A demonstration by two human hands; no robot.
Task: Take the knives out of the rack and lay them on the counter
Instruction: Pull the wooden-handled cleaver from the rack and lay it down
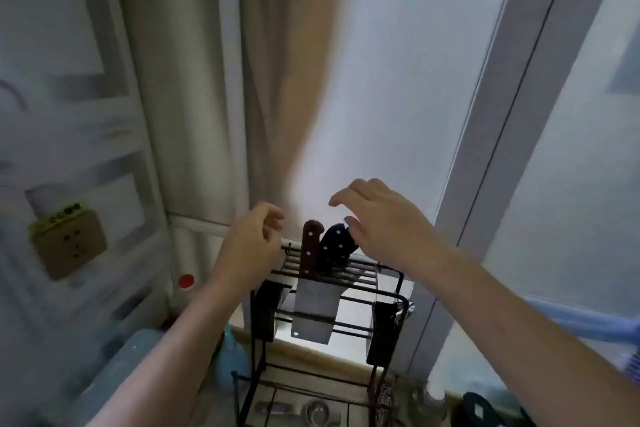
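Note:
A black wire rack stands in front of a frosted window. Two knives sit upright in its top slots. One has a brown riveted handle and a wide cleaver blade hanging below the wires. Beside it on the right is a knife with a dark riveted handle. My left hand hovers just left of the brown handle, fingers curled and holding nothing. Spread above and to the right of the dark handle, my right hand touches neither knife.
A tiled wall with a yellowish socket is on the left. A red-marked pipe runs behind the rack. A blue bag lies at the rack's left foot. Metal items show below the rack, and a dark object sits bottom right.

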